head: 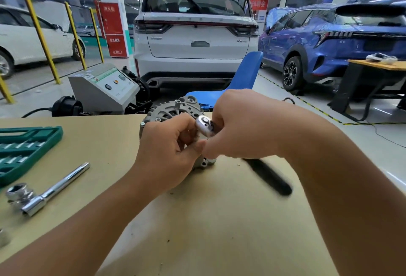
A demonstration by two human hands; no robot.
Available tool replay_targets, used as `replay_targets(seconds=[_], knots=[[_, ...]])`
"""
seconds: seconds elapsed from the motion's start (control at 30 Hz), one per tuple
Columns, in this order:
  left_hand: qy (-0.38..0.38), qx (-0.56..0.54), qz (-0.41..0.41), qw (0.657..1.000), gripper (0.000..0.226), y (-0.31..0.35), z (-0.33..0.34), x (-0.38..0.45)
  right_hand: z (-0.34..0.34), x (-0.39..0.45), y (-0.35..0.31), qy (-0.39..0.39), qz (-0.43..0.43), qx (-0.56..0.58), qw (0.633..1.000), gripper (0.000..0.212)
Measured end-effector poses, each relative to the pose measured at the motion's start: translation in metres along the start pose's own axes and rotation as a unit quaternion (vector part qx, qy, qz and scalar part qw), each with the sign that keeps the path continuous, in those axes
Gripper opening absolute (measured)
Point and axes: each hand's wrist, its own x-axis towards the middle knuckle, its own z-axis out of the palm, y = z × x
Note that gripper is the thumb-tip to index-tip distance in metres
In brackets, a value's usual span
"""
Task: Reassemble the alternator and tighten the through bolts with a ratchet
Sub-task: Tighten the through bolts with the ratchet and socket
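Observation:
A grey cast alternator [170,111] stands on the tan workbench [197,220] near its far edge, partly hidden behind both hands. My left hand [167,155] curls round the near side of its housing. My right hand [239,126] grips the ratchet just below its shiny round head [204,124], which sits over the alternator's right side. The ratchet's black handle [270,176] slants down to the right and looks blurred. Whatever the head sits on is hidden.
A green socket tray [26,150] lies at the bench's left edge. A chrome bar with a socket [44,196] lies in front of it. Beyond the bench stand a grey tester machine [103,89], a blue chair [241,80], a white SUV and a blue SUV.

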Motion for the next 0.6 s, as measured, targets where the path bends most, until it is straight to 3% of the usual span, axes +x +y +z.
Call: replay_targets(seconds=[0.1, 0.17, 0.27, 0.33, 0.43, 0.53, 0.6], knots=[[-0.008, -0.005, 0.024, 1.000, 0.016, -0.002, -0.003, 0.000, -0.005, -0.003, -0.001, -0.029, -0.015, 0.030, 0.999, 0.022], [-0.015, -0.020, 0.034, 0.999, 0.024, -0.001, -0.005, 0.000, -0.002, -0.001, 0.004, 0.006, -0.016, 0.010, 1.000, 0.005], [-0.008, -0.002, 0.027, 1.000, 0.015, 0.001, -0.004, 0.001, 0.003, 0.003, 0.006, 0.057, -0.008, -0.028, 0.998, 0.005], [0.000, 0.009, 0.024, 1.000, 0.010, 0.002, -0.002, 0.000, 0.002, 0.001, 0.003, 0.032, -0.013, -0.021, 0.999, 0.021], [0.016, 0.014, 0.024, 0.999, 0.026, 0.003, -0.002, 0.001, -0.005, -0.005, -0.001, -0.028, -0.012, 0.011, 0.999, 0.034], [-0.018, 0.001, 0.020, 1.000, 0.010, 0.003, -0.006, 0.000, -0.004, -0.001, 0.008, 0.011, -0.008, 0.010, 1.000, 0.010], [-0.026, 0.006, 0.029, 0.999, 0.014, 0.004, -0.006, -0.001, 0.000, 0.002, 0.010, 0.061, 0.004, -0.018, 0.998, 0.005]])
